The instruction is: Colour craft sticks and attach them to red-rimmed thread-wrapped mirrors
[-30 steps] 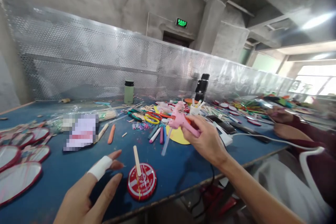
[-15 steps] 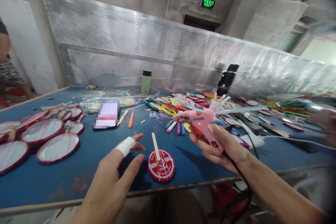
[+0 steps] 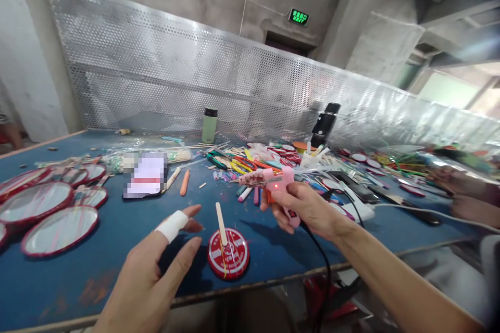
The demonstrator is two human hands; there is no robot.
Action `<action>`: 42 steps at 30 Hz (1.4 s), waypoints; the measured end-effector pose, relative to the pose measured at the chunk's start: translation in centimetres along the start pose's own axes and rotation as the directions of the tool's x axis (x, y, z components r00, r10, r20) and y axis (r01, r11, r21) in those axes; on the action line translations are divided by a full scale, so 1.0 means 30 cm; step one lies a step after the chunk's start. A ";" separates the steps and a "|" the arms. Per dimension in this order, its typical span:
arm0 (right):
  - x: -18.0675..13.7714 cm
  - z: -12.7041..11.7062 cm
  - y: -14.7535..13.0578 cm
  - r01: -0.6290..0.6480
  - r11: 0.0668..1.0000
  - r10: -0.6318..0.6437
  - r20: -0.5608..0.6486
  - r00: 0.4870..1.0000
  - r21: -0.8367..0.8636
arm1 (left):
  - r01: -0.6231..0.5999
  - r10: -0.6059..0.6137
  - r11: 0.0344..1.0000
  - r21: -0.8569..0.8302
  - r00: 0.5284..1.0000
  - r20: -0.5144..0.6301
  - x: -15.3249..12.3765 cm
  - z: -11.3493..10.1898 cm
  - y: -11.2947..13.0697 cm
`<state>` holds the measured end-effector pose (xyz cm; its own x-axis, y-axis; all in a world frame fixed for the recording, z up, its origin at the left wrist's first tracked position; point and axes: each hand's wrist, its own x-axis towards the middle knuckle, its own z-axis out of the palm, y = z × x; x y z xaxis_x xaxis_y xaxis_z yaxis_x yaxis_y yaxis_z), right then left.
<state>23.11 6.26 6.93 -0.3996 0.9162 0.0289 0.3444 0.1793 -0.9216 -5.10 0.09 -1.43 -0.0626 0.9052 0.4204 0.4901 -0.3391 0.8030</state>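
Pink glue gun [image 3: 280,179] sits gripped in the right hand [image 3: 312,205].

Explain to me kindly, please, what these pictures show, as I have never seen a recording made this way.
There is no robot here: these are a person's two bare hands. Every picture comes from one camera worn on that person's head, looking forward and down.

The right hand holds a pink glue gun with a small red light showing. The left hand, with a white wrap on one finger, is open and holds nothing. Beside it, a red-and-white disc lies on the blue table, with a flat wooden stick across part of it.

Also on the table are red-rimmed pieces at the left and a green bottle towards the back.
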 end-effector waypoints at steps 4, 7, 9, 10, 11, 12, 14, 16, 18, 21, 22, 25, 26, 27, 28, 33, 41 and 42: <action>0.019 0.000 0.018 -0.012 1.000 0.011 -0.022 1.000 -0.025 | -0.002 0.001 1.000 0.023 1.000 0.024 0.006 -0.007 0.017; 0.029 0.010 0.039 -0.037 0.997 0.039 0.027 0.999 -0.070 | -0.001 0.000 0.999 0.033 0.999 0.037 0.008 -0.016 0.023; 0.032 0.016 0.051 -0.048 0.989 0.055 0.046 0.997 -0.137 | 0.015 -0.017 0.999 0.033 0.999 0.050 0.008 -0.020 0.024; 0.032 0.018 0.056 -0.052 0.985 0.061 0.046 0.997 -0.167 | 0.023 -0.025 0.999 0.036 0.998 0.062 0.007 -0.021 0.023; 0.032 0.020 0.059 -0.057 0.981 0.067 0.044 0.997 -0.186 | 0.029 -0.032 0.999 0.039 0.997 0.069 0.007 -0.022 0.023; 0.032 0.021 0.062 -0.061 0.979 0.070 0.038 0.997 -0.192 | 0.037 -0.041 0.998 0.042 0.996 0.079 0.007 -0.022 0.021; 0.034 0.022 0.065 -0.066 0.980 0.072 0.024 0.997 -0.186 | 0.048 -0.052 0.998 0.047 0.994 0.094 0.006 -0.022 0.020; 0.037 0.023 0.066 -0.066 0.982 0.068 0.010 0.998 -0.179 | 0.049 -0.053 0.998 0.044 0.994 0.098 0.005 -0.020 0.019; 0.041 0.024 0.066 -0.064 0.981 0.065 -0.002 0.998 -0.181 | 0.045 -0.048 0.998 0.038 0.995 0.092 0.004 -0.019 0.022; 0.047 0.028 0.065 -0.073 0.980 0.073 -0.007 0.997 -0.187 | 0.042 -0.043 0.999 0.023 0.997 0.067 0.004 -0.016 0.028; 0.049 0.030 0.064 -0.078 0.980 0.078 -0.004 0.997 -0.186 | 0.041 -0.042 0.999 0.020 0.997 0.063 0.005 -0.016 0.029; 0.055 0.035 0.061 -0.089 0.979 0.091 0.001 0.996 -0.181 | 0.028 -0.029 0.999 0.015 0.997 0.071 0.008 -0.016 0.031; 0.058 0.037 0.060 -0.091 0.979 0.093 0.001 0.996 -0.181 | 0.020 -0.021 1.000 0.014 0.997 0.073 0.009 -0.016 0.030; 0.060 0.039 0.059 -0.093 0.979 0.094 0.000 0.996 -0.181 | 0.015 -0.016 1.000 0.013 0.997 0.074 0.010 -0.016 0.028; 0.062 0.040 0.058 -0.095 0.979 0.096 0.000 0.995 -0.182 | 0.012 -0.013 1.000 0.011 0.997 0.075 0.010 -0.016 0.027; 0.074 0.046 0.059 -0.097 0.979 0.098 -0.004 0.995 -0.177 | 0.032 -0.031 0.999 -0.017 0.996 0.082 0.011 -0.015 0.019; 0.089 0.050 0.061 -0.111 0.974 0.110 -0.018 0.994 -0.198 | 0.033 -0.031 0.999 -0.023 0.996 0.084 0.008 -0.018 0.023; 0.089 0.049 0.062 -0.114 0.972 0.112 -0.021 0.994 -0.206 | 0.039 -0.036 0.999 -0.024 0.996 0.087 0.008 -0.019 0.023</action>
<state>21.45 8.52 4.72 -0.3405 0.9379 -0.0658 0.5552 0.1441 -0.8191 -5.26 -0.07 -0.53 -0.0044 0.9358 0.3525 0.4666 -0.3099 0.8284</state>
